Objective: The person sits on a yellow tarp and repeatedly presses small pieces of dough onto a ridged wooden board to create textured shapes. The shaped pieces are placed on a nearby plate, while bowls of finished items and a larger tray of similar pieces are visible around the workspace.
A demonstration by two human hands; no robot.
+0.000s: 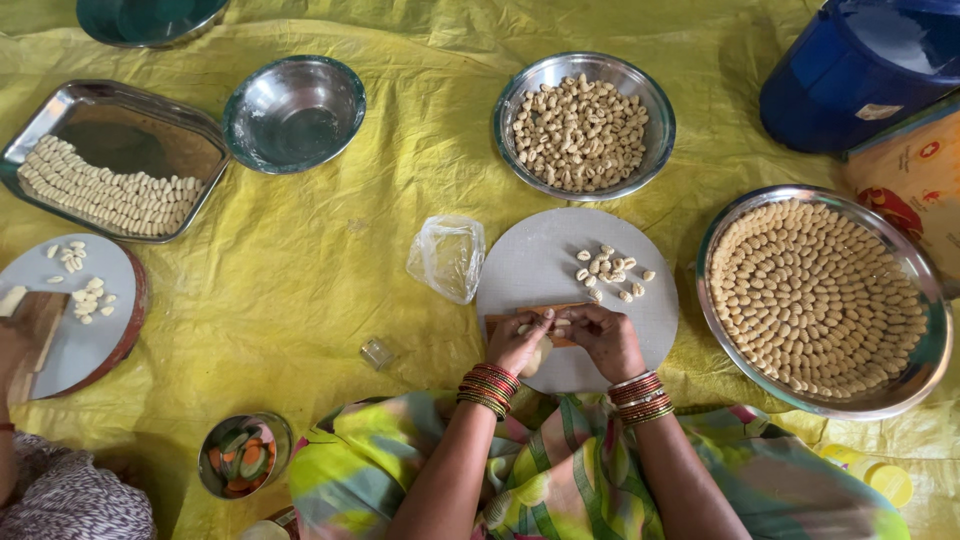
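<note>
A yellow sheet (330, 290) covers the floor, and everything sits around my round grey board (545, 262). To the right of the board lies the biggest steel tray (925, 330), packed with shaped dough pieces in rings. Far left of the board is a rectangular steel tray (130, 105) holding neat rows of the same pieces. Above the board stands a steel bowl (652, 110) heaped with loose pieces, and up-left of it an empty steel bowl (295, 112). Just left of the board lies a crumpled clear plastic bag (447, 256).

On the board's near half rests a small ridged wooden block (500, 322). My left hand (517, 343) and right hand (606, 338) meet over it, fingers curled and pinching a pale dough piece (553, 325) against it (a lump of dough shows under my left palm). A small cluster of shaped pieces (610, 270) lies beyond my hands.
</note>
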